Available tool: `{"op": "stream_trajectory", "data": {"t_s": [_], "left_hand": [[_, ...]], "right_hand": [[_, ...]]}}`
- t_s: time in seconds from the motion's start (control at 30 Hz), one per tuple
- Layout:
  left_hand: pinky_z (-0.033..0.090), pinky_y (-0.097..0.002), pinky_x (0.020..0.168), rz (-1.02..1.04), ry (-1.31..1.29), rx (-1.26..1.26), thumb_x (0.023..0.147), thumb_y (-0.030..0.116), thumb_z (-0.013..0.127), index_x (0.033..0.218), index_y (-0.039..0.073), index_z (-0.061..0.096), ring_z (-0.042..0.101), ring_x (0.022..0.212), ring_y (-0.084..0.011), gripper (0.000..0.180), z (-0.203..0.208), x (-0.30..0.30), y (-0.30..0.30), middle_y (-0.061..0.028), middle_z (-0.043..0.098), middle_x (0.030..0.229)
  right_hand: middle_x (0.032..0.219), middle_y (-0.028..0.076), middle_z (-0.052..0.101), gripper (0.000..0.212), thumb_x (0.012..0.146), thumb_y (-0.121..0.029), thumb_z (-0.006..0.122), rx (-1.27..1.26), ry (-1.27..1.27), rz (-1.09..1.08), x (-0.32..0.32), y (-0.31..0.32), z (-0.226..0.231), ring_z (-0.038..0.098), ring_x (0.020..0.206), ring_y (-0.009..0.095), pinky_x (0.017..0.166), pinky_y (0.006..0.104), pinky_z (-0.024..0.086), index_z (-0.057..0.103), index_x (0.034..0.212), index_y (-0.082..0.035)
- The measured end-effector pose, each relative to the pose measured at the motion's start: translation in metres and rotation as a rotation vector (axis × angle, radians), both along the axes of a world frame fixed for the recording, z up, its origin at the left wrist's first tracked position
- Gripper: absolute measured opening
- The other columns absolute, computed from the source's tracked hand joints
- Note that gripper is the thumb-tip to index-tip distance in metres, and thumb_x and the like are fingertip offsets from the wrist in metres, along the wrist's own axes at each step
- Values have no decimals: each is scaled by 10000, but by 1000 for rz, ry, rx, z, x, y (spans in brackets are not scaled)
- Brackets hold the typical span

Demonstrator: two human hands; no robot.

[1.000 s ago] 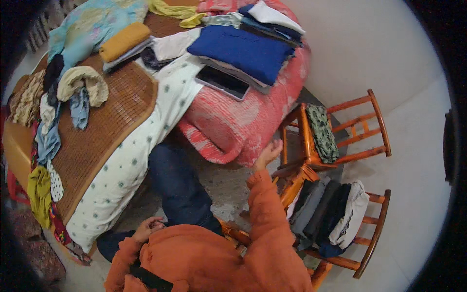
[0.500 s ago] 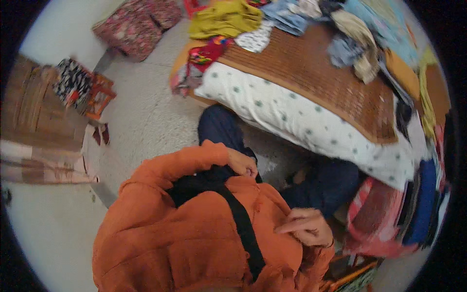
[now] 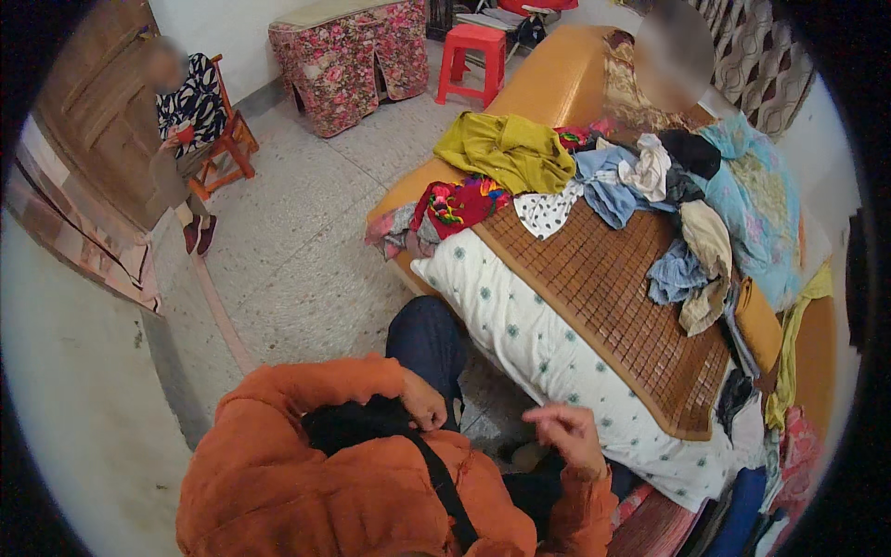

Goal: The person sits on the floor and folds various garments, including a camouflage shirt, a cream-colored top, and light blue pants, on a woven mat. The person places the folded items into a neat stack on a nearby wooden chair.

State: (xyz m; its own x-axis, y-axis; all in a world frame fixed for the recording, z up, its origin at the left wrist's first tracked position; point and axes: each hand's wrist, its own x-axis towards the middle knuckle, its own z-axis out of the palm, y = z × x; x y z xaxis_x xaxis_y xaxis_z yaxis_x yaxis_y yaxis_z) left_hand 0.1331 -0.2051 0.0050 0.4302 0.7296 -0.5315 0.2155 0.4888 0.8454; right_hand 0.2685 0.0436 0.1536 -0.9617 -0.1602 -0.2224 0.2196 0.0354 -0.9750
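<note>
My left hand (image 3: pixel 424 401) lies at my lap, its fingers curled in and no object visible in them. It is beside my dark-trousered knee and close to a black bag (image 3: pixel 357 425) on a strap across my orange top. My right hand (image 3: pixel 571 440) is raised near the bed's front side, index finger stretched out and the other fingers loosely bent; it holds nothing. Closest to it is a white star-patterned sheet (image 3: pixel 534 357) hanging over the bed edge. On the bed lies a brown woven mat (image 3: pixel 622 306).
Heaped clothes include a mustard garment (image 3: pixel 506 153), a polka-dot cloth (image 3: pixel 548 212) and a beige garment (image 3: pixel 707 251). A red stool (image 3: pixel 473 56) and a flower-covered piece of furniture (image 3: pixel 348 60) stand at the back. A person (image 3: pixel 190 116) sits on a wooden chair (image 3: pixel 232 153) at left.
My view has tilted up and swung, showing more of the far room. My right hand has lifted from against my body toward the bed; my left hand stays at my lap.
</note>
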Motion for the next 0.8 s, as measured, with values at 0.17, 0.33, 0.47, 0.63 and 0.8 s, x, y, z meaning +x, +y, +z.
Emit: {"op": "stream_trajectory", "data": {"t_s": [0.17, 0.33, 0.47, 0.63, 0.8], "left_hand": [[405, -278, 590, 66, -50, 6, 866, 217, 529, 884, 37, 572, 505, 647, -108, 186, 15, -5, -20, -16, 565, 753], [430, -269, 618, -23, -53, -40, 872, 254, 546, 923, 44, 585, 530, 666, -108, 220, 11, -33, -37, -20, 583, 775], [452, -271, 659, 174, -12, -37, 865, 262, 566, 986, 44, 588, 568, 714, -107, 250, 36, -60, -25, -42, 621, 816], [461, -299, 751, 845, 383, 424, 841, 197, 586, 1069, 30, 547, 592, 827, -155, 285, 1, -118, 55, -70, 627, 910], [303, -422, 986, 1050, 1148, 832, 809, 206, 577, 1155, 89, 519, 417, 1172, -294, 370, -4, -159, 164, -145, 467, 1247]], "right_hand": [[618, -11, 497, 185, 840, -63, 508, -72, 31, -341, -67, 24, -53, 458, 533, 79, 499, 216, 391, 617, 960, 27], [653, 4, 518, 165, 864, -70, 504, 60, 138, -650, -104, 89, -108, 475, 546, 73, 482, 217, 403, 596, 986, -7], [717, 11, 533, 169, 863, -92, 509, 197, 206, -901, -114, 151, -110, 478, 572, 71, 503, 220, 409, 581, 993, -12], [782, 20, 541, 200, 858, -116, 515, 455, 363, -1050, -131, 243, -126, 505, 606, 87, 511, 234, 414, 560, 1016, -3], [835, 33, 564, 244, 844, -142, 532, 443, 315, -1083, -148, 328, -139, 524, 639, 94, 527, 237, 425, 545, 1035, 8]]}}
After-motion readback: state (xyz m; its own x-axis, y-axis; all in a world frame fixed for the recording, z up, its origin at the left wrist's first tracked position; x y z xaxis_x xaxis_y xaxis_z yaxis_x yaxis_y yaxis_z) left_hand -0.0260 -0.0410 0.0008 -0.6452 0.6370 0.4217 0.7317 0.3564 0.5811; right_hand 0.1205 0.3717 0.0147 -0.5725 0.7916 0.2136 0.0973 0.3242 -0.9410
